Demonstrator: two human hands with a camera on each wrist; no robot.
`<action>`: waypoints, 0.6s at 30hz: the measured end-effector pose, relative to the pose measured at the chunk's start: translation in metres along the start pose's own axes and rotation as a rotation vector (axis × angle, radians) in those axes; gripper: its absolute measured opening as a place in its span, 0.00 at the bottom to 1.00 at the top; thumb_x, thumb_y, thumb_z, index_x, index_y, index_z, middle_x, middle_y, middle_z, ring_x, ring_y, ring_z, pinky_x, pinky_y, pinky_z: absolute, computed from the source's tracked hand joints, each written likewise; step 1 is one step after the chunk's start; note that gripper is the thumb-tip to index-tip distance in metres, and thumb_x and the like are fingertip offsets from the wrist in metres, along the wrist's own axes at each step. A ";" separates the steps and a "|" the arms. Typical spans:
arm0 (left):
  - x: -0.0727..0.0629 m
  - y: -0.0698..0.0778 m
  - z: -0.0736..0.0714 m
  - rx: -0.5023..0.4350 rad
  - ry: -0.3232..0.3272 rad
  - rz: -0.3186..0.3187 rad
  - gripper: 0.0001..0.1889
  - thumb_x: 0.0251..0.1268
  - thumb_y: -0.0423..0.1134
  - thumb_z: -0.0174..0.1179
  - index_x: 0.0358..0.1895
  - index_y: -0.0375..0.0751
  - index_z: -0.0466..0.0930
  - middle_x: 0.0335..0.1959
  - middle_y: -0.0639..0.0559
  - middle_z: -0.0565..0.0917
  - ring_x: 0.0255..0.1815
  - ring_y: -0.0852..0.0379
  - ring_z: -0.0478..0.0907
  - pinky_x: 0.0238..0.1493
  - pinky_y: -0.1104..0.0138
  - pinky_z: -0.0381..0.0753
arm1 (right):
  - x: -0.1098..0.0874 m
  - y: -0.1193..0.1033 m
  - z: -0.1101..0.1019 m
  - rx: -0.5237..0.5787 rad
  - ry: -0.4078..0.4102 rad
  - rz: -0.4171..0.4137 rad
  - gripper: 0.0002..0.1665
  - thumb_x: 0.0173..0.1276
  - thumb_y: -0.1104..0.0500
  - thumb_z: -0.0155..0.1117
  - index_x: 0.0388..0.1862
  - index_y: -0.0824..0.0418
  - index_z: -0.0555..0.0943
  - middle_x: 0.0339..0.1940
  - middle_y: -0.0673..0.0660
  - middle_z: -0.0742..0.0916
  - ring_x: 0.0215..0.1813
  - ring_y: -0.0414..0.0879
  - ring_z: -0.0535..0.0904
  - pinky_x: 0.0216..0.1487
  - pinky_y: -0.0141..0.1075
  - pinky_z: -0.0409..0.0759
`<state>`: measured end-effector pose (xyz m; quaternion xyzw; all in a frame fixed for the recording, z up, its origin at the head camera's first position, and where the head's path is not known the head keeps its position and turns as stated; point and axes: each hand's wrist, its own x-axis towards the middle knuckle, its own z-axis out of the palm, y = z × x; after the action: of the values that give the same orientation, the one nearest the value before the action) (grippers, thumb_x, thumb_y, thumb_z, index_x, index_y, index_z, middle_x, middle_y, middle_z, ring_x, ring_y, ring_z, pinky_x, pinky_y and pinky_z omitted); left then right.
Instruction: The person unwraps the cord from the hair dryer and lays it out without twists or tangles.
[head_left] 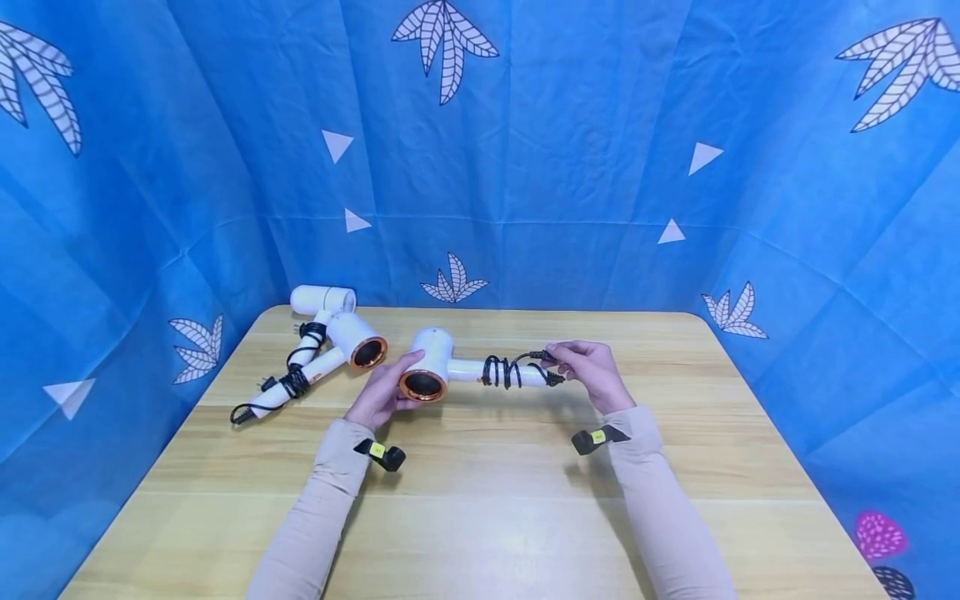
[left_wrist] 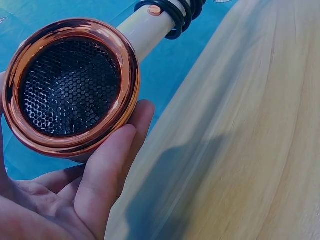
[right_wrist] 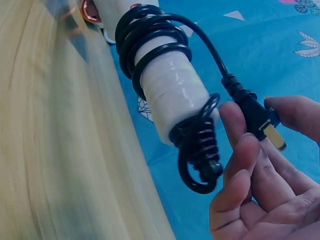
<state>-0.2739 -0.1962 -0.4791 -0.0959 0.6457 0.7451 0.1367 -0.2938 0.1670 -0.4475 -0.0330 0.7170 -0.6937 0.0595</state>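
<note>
A white hair dryer (head_left: 433, 343) with a copper rim is held above the table by its head. My left hand (head_left: 381, 395) grips that head from the left; in the left wrist view its fingers curl round beneath the copper ring (left_wrist: 129, 75) and dark mesh. The handle (right_wrist: 172, 95) points right, with a black cord (right_wrist: 150, 30) coiled round it. With thumb and fingers, my right hand (head_left: 592, 373) pinches the black plug (right_wrist: 255, 115) at the cord's end, beside the handle's tip. One flat metal prong shows on the plug.
Two more white hair dryers lie at the table's back left, their cords wound round the handles: a nearer one (head_left: 347, 333) with a copper rim and a farther one (head_left: 311, 300). A wooden table (head_left: 487, 517) spreads below, with blue patterned cloth (head_left: 570, 167) behind and beside it.
</note>
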 end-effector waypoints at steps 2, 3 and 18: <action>0.000 0.001 -0.001 0.000 0.005 -0.002 0.33 0.74 0.57 0.60 0.64 0.29 0.70 0.30 0.55 0.89 0.28 0.60 0.88 0.29 0.71 0.87 | 0.000 -0.001 0.000 0.004 -0.003 0.006 0.20 0.72 0.57 0.70 0.55 0.70 0.84 0.28 0.46 0.93 0.26 0.36 0.79 0.27 0.24 0.75; -0.001 0.001 -0.001 0.001 0.007 -0.002 0.34 0.74 0.58 0.60 0.64 0.29 0.70 0.30 0.55 0.89 0.28 0.60 0.88 0.29 0.71 0.88 | 0.000 -0.001 0.000 0.009 -0.007 0.010 0.19 0.72 0.57 0.70 0.54 0.70 0.84 0.28 0.46 0.93 0.25 0.35 0.78 0.26 0.24 0.74; 0.002 0.001 -0.005 -0.046 0.023 -0.002 0.34 0.73 0.57 0.61 0.66 0.32 0.69 0.33 0.55 0.89 0.30 0.60 0.89 0.31 0.70 0.89 | -0.006 -0.007 -0.006 0.129 -0.157 0.077 0.04 0.74 0.63 0.65 0.41 0.62 0.85 0.31 0.55 0.93 0.25 0.35 0.81 0.28 0.25 0.82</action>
<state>-0.2765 -0.2007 -0.4792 -0.1086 0.6297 0.7585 0.1278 -0.2888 0.1736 -0.4400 -0.0556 0.6649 -0.7308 0.1440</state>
